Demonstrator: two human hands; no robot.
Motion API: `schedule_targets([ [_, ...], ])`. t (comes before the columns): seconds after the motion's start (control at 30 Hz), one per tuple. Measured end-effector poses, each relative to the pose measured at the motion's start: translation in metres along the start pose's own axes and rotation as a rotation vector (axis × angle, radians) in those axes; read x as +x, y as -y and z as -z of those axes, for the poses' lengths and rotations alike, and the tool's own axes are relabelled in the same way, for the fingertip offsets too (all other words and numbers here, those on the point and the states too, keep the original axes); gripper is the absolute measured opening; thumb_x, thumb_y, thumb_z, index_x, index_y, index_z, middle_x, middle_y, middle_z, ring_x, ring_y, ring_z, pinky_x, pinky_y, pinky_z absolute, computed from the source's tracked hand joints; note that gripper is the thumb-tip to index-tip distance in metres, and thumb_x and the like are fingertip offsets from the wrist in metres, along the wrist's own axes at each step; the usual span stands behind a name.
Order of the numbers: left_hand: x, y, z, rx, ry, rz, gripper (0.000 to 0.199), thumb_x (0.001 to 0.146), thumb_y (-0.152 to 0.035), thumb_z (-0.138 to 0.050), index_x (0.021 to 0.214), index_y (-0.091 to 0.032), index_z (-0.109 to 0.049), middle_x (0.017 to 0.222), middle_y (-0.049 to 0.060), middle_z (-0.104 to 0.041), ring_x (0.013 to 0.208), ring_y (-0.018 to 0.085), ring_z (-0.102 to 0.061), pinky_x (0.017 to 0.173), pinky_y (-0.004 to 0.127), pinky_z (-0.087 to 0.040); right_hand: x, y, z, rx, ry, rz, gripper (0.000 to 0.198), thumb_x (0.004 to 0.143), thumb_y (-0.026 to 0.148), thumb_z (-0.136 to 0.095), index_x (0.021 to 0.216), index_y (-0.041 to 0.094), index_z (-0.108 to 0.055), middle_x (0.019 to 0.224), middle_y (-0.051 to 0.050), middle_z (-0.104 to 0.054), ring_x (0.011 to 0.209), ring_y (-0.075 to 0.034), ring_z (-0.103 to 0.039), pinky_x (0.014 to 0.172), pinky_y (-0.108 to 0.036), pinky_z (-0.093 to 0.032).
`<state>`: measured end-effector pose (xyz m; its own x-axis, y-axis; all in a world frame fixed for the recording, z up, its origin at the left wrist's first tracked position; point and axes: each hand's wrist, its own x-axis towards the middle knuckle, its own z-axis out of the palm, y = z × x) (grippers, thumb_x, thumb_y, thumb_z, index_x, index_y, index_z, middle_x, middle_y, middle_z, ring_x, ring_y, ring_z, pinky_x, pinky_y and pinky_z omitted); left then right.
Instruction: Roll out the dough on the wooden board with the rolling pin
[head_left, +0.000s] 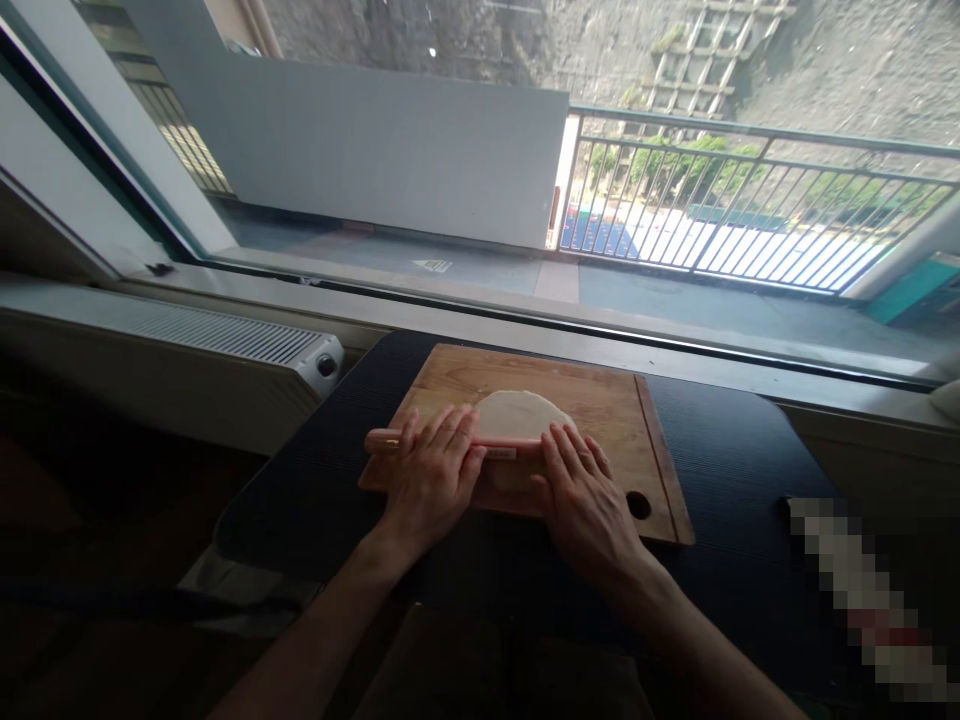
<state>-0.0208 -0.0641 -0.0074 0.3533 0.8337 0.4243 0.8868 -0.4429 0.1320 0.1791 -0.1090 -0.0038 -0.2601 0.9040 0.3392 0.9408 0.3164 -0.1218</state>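
Note:
A pink rolling pin (498, 453) lies crosswise over a flat round of pale dough (523, 411), whose far part shows beyond the pin. Fingers of my left hand (433, 473) are laid over the pin's left part, with the thumb toward the middle. On its right part rests my right hand (583, 490), its fingers bent over the pin and covering that end. Both palms hide some of the pin and of the dough's near side. Beneath them is a wooden cutting board (600, 395) with a dark round hole near its right corner.
The board sits on a black table (739, 470) with rounded corners. A pixelated object (862, 590) lies at the table's right. Behind the table run a window sill (480, 335) and glass; a white radiator (225, 345) stands at the left.

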Motion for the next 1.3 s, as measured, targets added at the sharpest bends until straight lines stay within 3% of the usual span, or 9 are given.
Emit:
schedule_targets([
  [0.1,0.038,0.005,-0.014,0.044,-0.022,0.049,0.045,0.093,-0.037,-0.029,0.128,-0.018,-0.05,0.138,0.007,-0.046,0.133,0.025,-0.031,0.112,0.051,-0.009,0.046,-0.009,-0.003,-0.007,0.033,-0.118,0.048,0.095,0.041,-0.028,0.129,0.012,-0.047,0.14,-0.014,-0.041,0.134,-0.025,-0.028,0.107,-0.042,-0.024],
  [0.23,0.077,0.009,-0.02,0.039,0.014,0.097,0.043,0.093,-0.036,-0.027,0.115,-0.018,-0.06,0.129,0.008,-0.055,0.129,0.027,-0.038,0.109,0.054,-0.015,0.087,-0.017,-0.006,-0.007,0.089,-0.227,0.05,0.095,0.046,-0.026,0.119,0.014,-0.056,0.141,-0.013,-0.039,0.134,-0.027,-0.027,0.104,-0.044,-0.028],
  [0.33,0.057,0.005,-0.011,0.025,0.02,0.062,0.041,0.093,-0.035,-0.028,0.115,-0.021,-0.06,0.126,0.005,-0.058,0.128,0.025,-0.04,0.11,0.052,-0.015,0.063,-0.011,-0.003,-0.004,0.047,-0.177,0.05,0.095,0.044,-0.028,0.127,0.014,-0.049,0.141,-0.013,-0.04,0.134,-0.025,-0.028,0.106,-0.043,-0.027],
  [0.5,-0.025,-0.006,0.011,-0.006,0.027,-0.032,0.043,0.093,-0.031,-0.031,0.133,-0.019,-0.043,0.139,0.006,-0.045,0.132,0.022,-0.034,0.112,0.049,-0.012,-0.026,0.013,0.008,-0.016,0.0,-0.018,0.054,0.093,0.037,-0.036,0.139,0.009,-0.034,0.147,-0.013,-0.03,0.137,-0.024,-0.02,0.111,-0.041,-0.019],
  [0.6,-0.041,-0.009,0.013,0.001,0.034,-0.045,0.047,0.092,-0.03,-0.033,0.137,-0.017,-0.037,0.142,0.007,-0.039,0.134,0.023,-0.031,0.112,0.05,-0.012,-0.039,0.016,0.011,-0.025,0.015,0.008,0.054,0.093,0.035,-0.035,0.139,0.008,-0.033,0.147,-0.013,-0.028,0.138,-0.024,-0.018,0.112,-0.04,-0.018],
  [0.83,0.049,-0.001,-0.015,0.031,-0.023,0.099,0.047,0.093,-0.037,-0.027,0.127,-0.016,-0.051,0.135,0.01,-0.049,0.132,0.026,-0.034,0.11,0.056,-0.009,0.063,-0.011,-0.004,-0.022,0.034,-0.174,0.051,0.095,0.042,-0.027,0.129,0.01,-0.047,0.139,-0.014,-0.043,0.134,-0.024,-0.028,0.108,-0.041,-0.022],
  [0.93,0.064,-0.001,-0.017,0.036,-0.011,0.121,0.047,0.093,-0.038,-0.027,0.124,-0.017,-0.054,0.133,0.009,-0.051,0.131,0.027,-0.035,0.109,0.056,-0.011,0.078,-0.015,-0.006,-0.02,0.058,-0.204,0.049,0.095,0.043,-0.027,0.124,0.012,-0.051,0.138,-0.013,-0.043,0.134,-0.024,-0.028,0.106,-0.042,-0.025],
  [1.2,-0.035,-0.017,0.015,0.023,0.022,-0.009,0.046,0.093,-0.03,-0.031,0.136,-0.019,-0.038,0.141,0.007,-0.041,0.134,0.025,-0.031,0.11,0.057,-0.001,-0.033,0.011,0.016,0.032,-0.018,0.006,0.049,0.093,0.034,-0.036,0.137,0.011,-0.038,0.144,-0.011,-0.035,0.135,-0.023,-0.026,0.111,-0.041,-0.022],
  [1.3,-0.046,-0.016,0.015,0.042,0.032,-0.038,0.049,0.092,-0.029,-0.033,0.139,-0.018,-0.033,0.144,0.007,-0.035,0.135,0.025,-0.028,0.111,0.057,-0.001,-0.043,0.014,0.018,0.039,-0.019,0.021,0.049,0.093,0.033,-0.037,0.137,0.011,-0.039,0.145,-0.011,-0.034,0.136,-0.022,-0.024,0.111,-0.04,-0.022],
])
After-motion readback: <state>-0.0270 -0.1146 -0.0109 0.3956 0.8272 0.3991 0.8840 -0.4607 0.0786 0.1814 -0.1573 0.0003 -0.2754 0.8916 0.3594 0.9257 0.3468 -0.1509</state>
